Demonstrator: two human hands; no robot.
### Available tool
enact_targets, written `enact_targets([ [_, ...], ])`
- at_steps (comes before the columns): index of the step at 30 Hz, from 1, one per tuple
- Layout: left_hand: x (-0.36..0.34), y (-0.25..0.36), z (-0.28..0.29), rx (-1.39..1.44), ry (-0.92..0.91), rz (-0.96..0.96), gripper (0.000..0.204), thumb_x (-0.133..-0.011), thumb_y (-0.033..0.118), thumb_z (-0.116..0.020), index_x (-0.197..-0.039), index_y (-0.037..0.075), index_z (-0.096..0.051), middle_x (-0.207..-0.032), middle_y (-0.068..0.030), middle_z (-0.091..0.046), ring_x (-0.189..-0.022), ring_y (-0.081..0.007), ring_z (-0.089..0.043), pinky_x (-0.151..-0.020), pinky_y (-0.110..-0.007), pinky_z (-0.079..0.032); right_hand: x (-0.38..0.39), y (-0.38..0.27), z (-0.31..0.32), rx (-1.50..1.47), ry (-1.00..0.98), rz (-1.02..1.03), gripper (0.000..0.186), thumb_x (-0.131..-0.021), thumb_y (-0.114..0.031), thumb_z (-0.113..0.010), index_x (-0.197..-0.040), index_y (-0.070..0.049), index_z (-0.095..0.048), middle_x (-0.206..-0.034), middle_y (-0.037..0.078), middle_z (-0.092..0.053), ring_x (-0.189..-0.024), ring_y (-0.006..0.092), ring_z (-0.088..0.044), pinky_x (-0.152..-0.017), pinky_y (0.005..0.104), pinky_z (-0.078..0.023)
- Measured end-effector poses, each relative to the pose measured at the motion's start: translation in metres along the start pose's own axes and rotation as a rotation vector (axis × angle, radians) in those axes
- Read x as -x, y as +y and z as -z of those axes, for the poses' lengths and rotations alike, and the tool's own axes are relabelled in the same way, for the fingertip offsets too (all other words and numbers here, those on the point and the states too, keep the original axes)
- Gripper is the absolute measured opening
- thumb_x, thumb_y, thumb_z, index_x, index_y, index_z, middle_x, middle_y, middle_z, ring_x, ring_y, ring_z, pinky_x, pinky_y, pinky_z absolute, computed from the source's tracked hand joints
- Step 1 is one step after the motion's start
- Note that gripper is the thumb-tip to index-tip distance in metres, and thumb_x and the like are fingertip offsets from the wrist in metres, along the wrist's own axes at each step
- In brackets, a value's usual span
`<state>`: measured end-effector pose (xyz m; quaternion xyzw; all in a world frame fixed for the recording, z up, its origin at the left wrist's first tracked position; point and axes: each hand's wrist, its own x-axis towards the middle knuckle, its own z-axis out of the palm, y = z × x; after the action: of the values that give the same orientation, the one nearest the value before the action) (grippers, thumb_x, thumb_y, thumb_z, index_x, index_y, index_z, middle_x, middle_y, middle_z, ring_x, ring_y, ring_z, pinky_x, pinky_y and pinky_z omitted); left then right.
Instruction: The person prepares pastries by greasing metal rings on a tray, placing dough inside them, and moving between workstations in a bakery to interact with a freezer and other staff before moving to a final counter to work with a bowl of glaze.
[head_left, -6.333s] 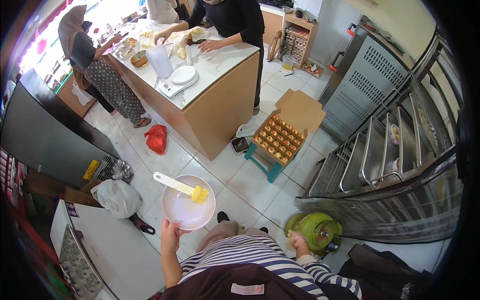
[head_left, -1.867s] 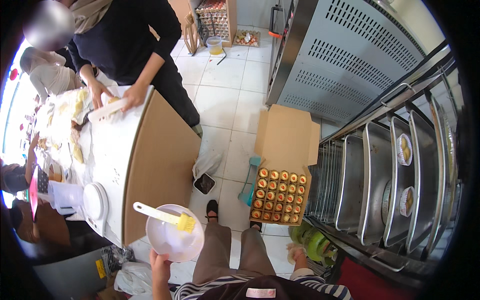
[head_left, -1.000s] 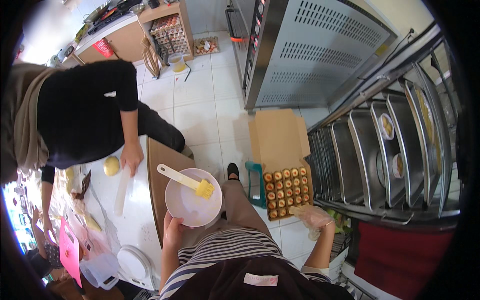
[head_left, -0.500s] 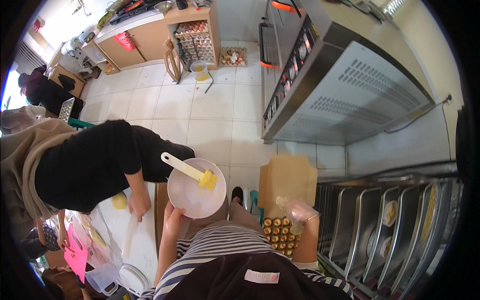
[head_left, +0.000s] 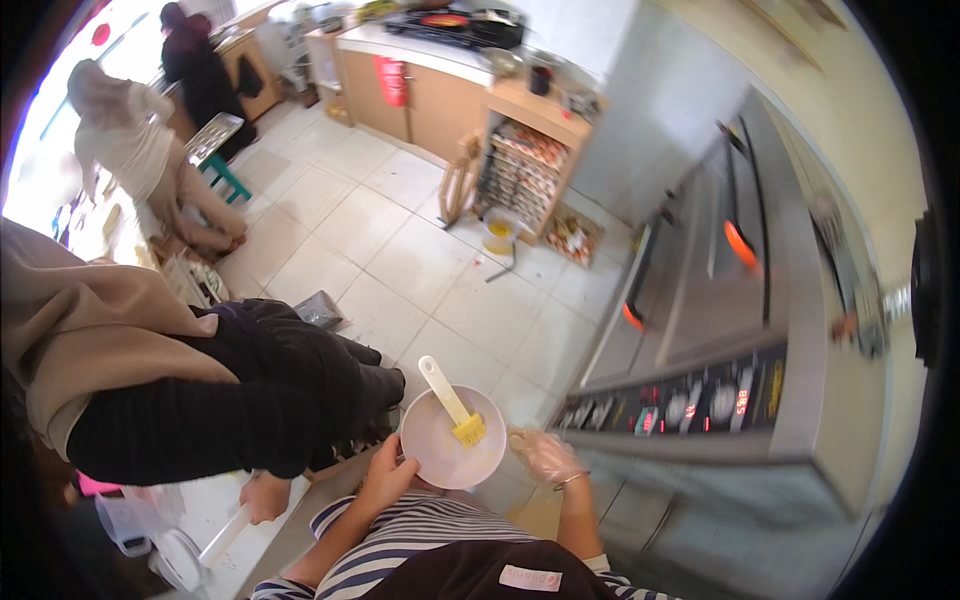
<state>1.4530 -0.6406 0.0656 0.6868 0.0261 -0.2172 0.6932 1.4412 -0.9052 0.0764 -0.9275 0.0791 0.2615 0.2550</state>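
My left hand [head_left: 386,474] grips the rim of a pale pinkish-white bowl [head_left: 432,452], with the thumb lying over the edge. A pastry brush [head_left: 446,392] rests in the bowl. Its white handle leans out over the far rim, and its yellow bristles lie inside near a thin smear of yellow. Just right of the bowl is my right hand [head_left: 552,460], in a clear plastic glove. Its fingers are drawn together; what they hold, if anything, is unclear. Below it, part of a brown board [head_left: 538,514] shows.
A co-worker in black sleeves [head_left: 175,425] stands close on the left, gripping a white rod-like tool [head_left: 225,536] over a white table [head_left: 262,548]. At right stands a large steel oven [head_left: 690,300]. Egg trays [head_left: 522,170] fill a shelf ahead; a bucket [head_left: 501,232] stands beside it.
My view has swung right toward the oven front. My right hand has left the tray of small pastries and come up beside the bowl. My left hand still holds the bowl with the brush.
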Motion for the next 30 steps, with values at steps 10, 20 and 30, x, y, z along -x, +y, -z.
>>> enact_targets([
  [10, -0.099, 0.100, -0.014, 0.329, 0.315, 0.105, 0.033, -0.070, 0.001, -0.044, -0.102, -0.005, -0.040, -0.087, -0.0127, -0.048, -0.072, -0.0209, -0.056, -0.057, -0.029, -0.051, -0.165, -0.040, 0.170, 0.119, -0.236, 0.049, 0.044, -0.078, -0.040, -0.035, -0.100, -0.004, -0.049, -0.102, 0.020, -0.050, -0.096, 0.0369, -0.045, -0.078, 0.0405, -0.037],
  [20, -0.224, 0.140, -0.005, 0.816, 0.704, 0.058, 0.049, -0.066, 0.001, -0.040, -0.114, -0.001, -0.036, -0.098, -0.0128, -0.047, -0.085, -0.0233, -0.052, -0.064, -0.034, -0.050, -0.396, -0.060, 0.282, 0.519, -0.352, 0.433, 0.043, -0.082, -0.035, -0.033, -0.111, -0.005, -0.045, -0.113, 0.017, -0.045, -0.103, 0.0325, -0.043, -0.085, 0.0380, -0.035],
  [30, -0.352, 0.189, 0.119, 0.899, 1.024, -0.097, 0.045, -0.068, 0.011, -0.037, -0.112, 0.002, -0.037, -0.089, -0.0109, -0.050, -0.070, -0.0196, -0.054, -0.050, -0.029, -0.045, -0.567, -0.300, 0.294, 0.512, -0.533, 0.743, 0.050, -0.080, -0.040, -0.036, -0.117, -0.007, -0.042, -0.117, 0.016, -0.045, -0.109, 0.0279, -0.041, -0.091, 0.0340, -0.032],
])
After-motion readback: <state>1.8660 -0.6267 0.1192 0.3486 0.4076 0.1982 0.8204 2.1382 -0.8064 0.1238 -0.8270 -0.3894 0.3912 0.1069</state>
